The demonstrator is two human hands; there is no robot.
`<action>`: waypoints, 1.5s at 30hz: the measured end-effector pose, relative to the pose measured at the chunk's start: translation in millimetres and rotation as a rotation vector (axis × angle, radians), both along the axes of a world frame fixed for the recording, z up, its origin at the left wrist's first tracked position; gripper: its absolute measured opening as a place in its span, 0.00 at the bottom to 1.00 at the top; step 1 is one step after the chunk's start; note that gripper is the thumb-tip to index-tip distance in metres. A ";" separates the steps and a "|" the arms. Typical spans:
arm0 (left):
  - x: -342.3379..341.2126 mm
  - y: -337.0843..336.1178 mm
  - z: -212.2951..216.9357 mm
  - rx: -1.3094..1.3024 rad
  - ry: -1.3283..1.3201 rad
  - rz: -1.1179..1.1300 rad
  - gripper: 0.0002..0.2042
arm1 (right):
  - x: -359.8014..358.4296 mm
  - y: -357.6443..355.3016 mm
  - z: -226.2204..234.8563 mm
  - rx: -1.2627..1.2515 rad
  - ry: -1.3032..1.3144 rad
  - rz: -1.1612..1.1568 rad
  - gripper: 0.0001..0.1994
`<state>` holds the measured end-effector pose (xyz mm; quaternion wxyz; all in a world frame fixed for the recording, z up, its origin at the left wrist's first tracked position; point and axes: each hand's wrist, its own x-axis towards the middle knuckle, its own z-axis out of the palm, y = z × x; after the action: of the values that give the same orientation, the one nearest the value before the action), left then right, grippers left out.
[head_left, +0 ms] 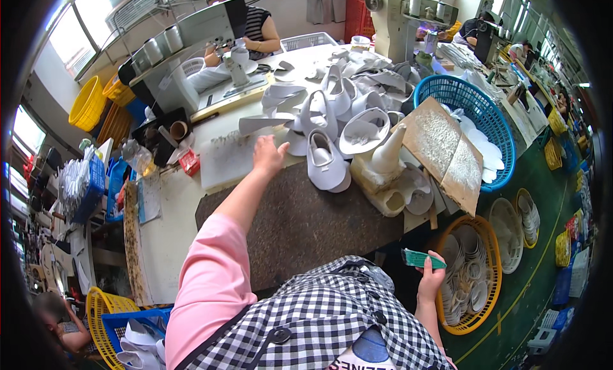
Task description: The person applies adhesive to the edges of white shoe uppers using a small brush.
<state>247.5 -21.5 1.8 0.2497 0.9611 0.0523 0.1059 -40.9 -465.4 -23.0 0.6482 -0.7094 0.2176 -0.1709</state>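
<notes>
Over the workbench, my left hand (268,155) is stretched out with its fingers apart, just short of a heap of white shoe uppers (319,111). Whether a fingertip touches a piece I cannot tell. A white shoe (324,159) stands to the right of that hand, beside another upper with crumpled filling (364,132). Low on the right, my right hand (431,279) is closed round a flat green ridged piece (423,259), which looks like a small brush. A dark brown mat (287,223) lies on the bench in front of me.
A yellowish shoe-last stand (385,172) and a crumb-strewn cardboard sheet (440,143) stand right of the heap. Beyond is a blue basket (507,140); an orange basket (495,268) of shoe pieces is on the floor. A sewing machine (185,51) fronts a co-worker (262,28).
</notes>
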 end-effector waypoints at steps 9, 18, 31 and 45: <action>97.6 11.5 2.3 0.447 0.283 0.216 0.36 | 26.3 -23.0 7.1 -0.163 -0.027 0.025 0.09; 24.9 35.2 26.0 0.043 -0.168 -0.082 0.14 | 83.4 23.1 57.9 -0.571 -0.258 0.361 0.07; -146.7 -0.2 -33.6 -0.921 0.181 0.271 0.26 | 103.7 31.0 44.9 -0.496 -0.338 0.439 0.11; -185.2 -33.3 -10.1 -1.199 0.282 0.239 0.18 | 141.0 6.0 16.2 -0.430 -0.208 0.270 0.09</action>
<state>62.3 -54.7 -8.3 0.7224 0.6463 0.2420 -0.0425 100.1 -459.4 -6.8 0.5186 -0.8319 0.0120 -0.1970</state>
